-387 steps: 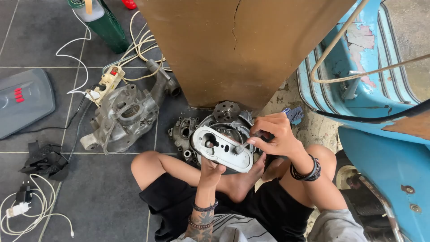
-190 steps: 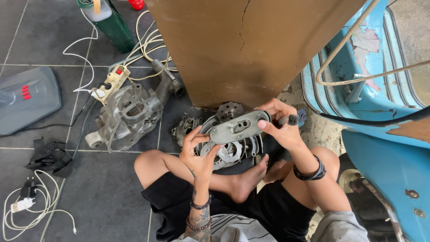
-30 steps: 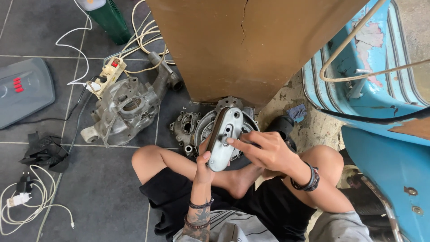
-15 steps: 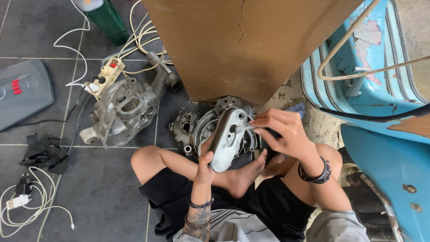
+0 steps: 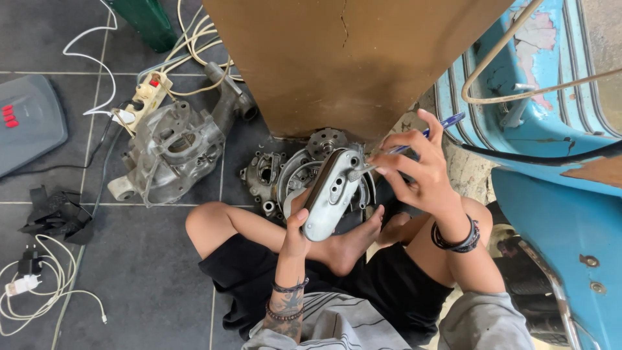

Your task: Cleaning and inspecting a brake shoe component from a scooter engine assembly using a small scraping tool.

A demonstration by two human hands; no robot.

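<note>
Centrally, just below mid-frame, the left hand [image 5: 296, 228] props an oblong cast-metal cover [image 5: 330, 192] upright on its lower end, thumb and fingers wrapped round the bottom edge, apparently so its flat face turns toward the tool; left grip closed on the cover, narrow. Cover is dull silver-grey, smooth, rounded at both ends, with a round hole near its middle. Right hand [image 5: 414, 172], right of centre, pinches a blue-handled screwdriver [image 5: 414, 137] between fingertips, metal tip meeting the cover's upper end; right grip closed on the tool, a fine hold that looks suited to turning. Person sits cross-legged on dark grey floor tiles [image 5: 142, 279], bare foot [image 5: 353, 238] under the cover, seemingly as a rest. Behind the cover, a round finned engine part [image 5: 295, 172], greasy and pitted. Upper left: rough grey crankcase casting [image 5: 172, 149], white power strip [image 5: 148, 96] with looped cords. Far right: chipped pale-blue scooter body [image 5: 557, 214]
</note>
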